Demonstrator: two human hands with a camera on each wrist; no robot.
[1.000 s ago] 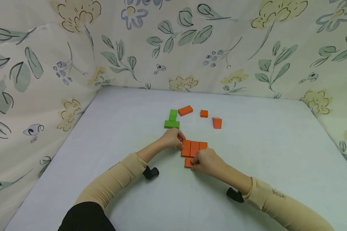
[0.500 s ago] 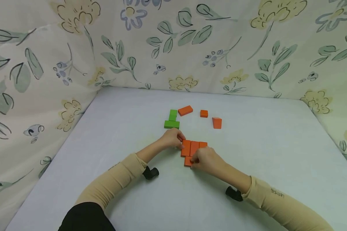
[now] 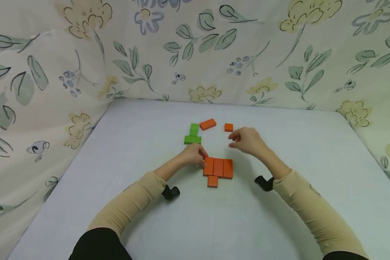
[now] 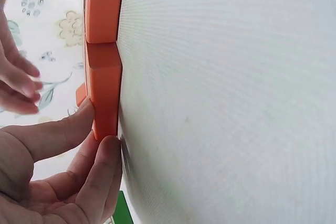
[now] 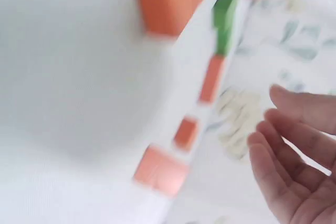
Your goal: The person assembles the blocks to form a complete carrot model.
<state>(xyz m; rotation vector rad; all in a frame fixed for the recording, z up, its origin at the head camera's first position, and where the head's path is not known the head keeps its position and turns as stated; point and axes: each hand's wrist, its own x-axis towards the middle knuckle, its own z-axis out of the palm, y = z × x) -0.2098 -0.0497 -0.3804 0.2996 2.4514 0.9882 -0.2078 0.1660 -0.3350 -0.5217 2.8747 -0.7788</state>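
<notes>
Blocks (image 3: 218,167) like these should handle light and stiff, hard to break (probably wood), best taken by opposite exposed edges; three flat orange oblongs (image 3: 228,169), crisp-edged, lie abreast on the table (image 3: 156,126), a small square (image 3: 212,181) against their near side, while the left grip (image 3: 193,154) pinches the leftmost oblong (image 3: 208,167) and the right grip (image 3: 246,141) hovers beyond, fingers loosely apart
</notes>
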